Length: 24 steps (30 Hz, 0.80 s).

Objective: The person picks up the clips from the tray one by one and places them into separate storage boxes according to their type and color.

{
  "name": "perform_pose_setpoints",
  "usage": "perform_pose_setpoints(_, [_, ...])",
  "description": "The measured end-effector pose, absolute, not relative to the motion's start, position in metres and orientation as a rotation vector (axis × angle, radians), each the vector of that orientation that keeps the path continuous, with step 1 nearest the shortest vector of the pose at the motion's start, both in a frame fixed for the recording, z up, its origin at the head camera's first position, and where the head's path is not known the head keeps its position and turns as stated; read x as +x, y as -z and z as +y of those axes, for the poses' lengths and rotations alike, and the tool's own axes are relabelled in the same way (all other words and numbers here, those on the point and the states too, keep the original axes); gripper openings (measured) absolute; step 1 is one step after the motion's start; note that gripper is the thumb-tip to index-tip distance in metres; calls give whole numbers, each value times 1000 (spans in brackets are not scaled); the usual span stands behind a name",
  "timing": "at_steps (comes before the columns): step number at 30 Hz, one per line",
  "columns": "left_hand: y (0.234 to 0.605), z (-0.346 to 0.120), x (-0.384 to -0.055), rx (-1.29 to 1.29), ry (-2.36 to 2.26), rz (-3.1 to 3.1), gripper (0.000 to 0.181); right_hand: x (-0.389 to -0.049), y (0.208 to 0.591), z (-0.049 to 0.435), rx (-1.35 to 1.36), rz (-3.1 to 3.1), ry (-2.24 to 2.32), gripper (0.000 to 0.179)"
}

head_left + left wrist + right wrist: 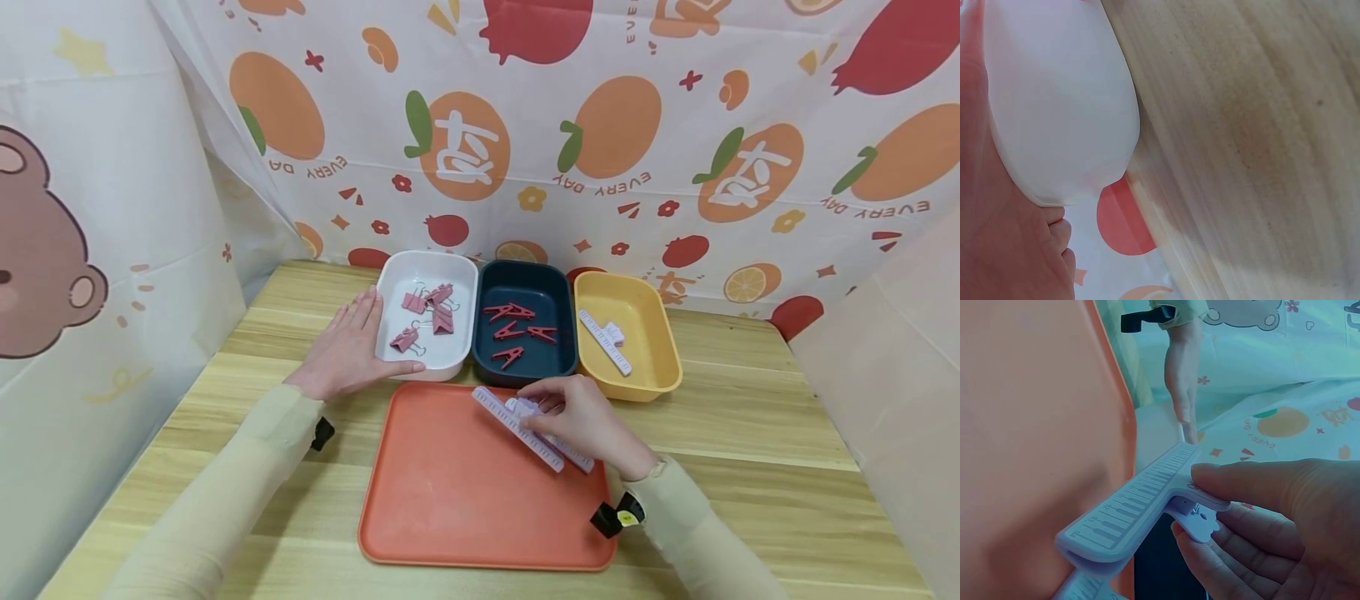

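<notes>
My right hand pinches a lavender bag clip with a piano-key pattern by its handle, thumb on one side and fingers on the other. In the right wrist view the held clip hangs above a second, similar clip, which shows beside it over the orange tray. My left hand rests against the white bin, straight fingers along its left side and thumb at the front rim. Several pink binder clips lie inside that bin.
Right of the white bin stands a dark blue bin with several small red clips. Beside it, a yellow bin contains one lavender clip. A fruit-patterned curtain hangs behind the wooden table.
</notes>
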<state>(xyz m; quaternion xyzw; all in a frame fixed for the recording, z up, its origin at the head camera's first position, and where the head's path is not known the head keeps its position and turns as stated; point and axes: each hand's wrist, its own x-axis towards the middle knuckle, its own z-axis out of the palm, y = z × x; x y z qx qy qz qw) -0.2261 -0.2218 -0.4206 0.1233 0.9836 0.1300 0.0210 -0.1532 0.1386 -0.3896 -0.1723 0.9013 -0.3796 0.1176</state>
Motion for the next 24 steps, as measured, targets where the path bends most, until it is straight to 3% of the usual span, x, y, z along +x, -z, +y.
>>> perform_pose_setpoints(24, [420,-221,-225,376,-399,3050,131,-157,378,152,-370,2639,1220,34])
